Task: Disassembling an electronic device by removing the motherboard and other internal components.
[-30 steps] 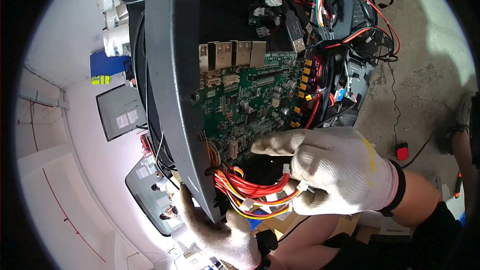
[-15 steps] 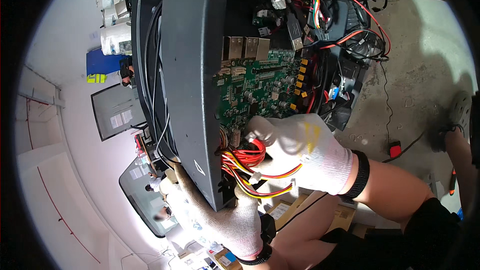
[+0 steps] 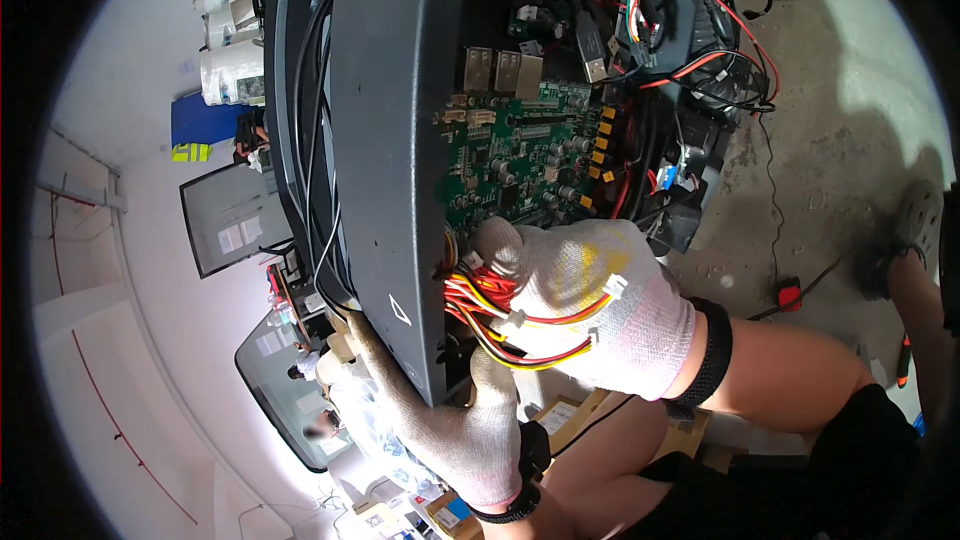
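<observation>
A dark metal housing (image 3: 385, 140) stands before me with a green circuit board (image 3: 525, 165) inside it. My left hand (image 3: 450, 430), in a whitish knit glove, grips the housing's lower corner, fingers along the outer face and thumb on the inner side. My right hand (image 3: 600, 290), gloved alike, is closed around a bundle of red, yellow and black wires (image 3: 480, 292) just below the board. Loose wire ends with white plugs (image 3: 614, 286) lie over the back of that glove. The right fingertips are partly hidden behind the wires.
Black cables (image 3: 318, 140) run along the housing's outer side. A USB plug (image 3: 592, 65) and tangled red and black wires (image 3: 690, 75) hang at the upper right. On the concrete floor (image 3: 800, 180) lies a red block (image 3: 790, 295) on a thin cable. Other people sit in the background.
My right hand has shifted slightly up and turned, its thumb over the red wires; the plugged ends have swung up onto the glove. My left hand keeps its grip on the corner.
</observation>
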Demonstrator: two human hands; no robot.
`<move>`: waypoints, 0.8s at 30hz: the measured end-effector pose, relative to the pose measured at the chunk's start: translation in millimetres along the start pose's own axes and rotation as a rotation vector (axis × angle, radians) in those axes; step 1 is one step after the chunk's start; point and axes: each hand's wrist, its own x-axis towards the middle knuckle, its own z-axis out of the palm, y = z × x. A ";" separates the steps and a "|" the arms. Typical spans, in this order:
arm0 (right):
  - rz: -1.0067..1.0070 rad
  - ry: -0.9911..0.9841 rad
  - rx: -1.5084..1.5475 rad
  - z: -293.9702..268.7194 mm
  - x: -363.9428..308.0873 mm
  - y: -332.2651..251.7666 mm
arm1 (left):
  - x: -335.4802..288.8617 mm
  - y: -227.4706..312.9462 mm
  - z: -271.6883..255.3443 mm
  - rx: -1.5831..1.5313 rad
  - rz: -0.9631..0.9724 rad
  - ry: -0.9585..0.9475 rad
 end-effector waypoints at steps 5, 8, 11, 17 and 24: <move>-0.003 -0.014 0.123 15.1 -15.9 2.0 | 0.0 -6.8 -3.7 0.055 0.099 -0.008; -0.052 0.001 0.148 27.2 -37.2 0.4 | 1.1 -4.8 -3.0 0.124 0.088 -0.007; -0.101 0.019 0.180 29.4 -43.3 -4.5 | 2.5 -4.3 -2.3 0.031 0.094 -0.010; -0.201 0.072 0.249 31.6 -39.5 3.6 | -1.9 4.3 -5.1 -0.088 -0.050 -0.048; -0.267 0.146 0.332 -17.7 -31.4 6.2 | -1.6 -10.6 -0.8 0.147 0.104 0.063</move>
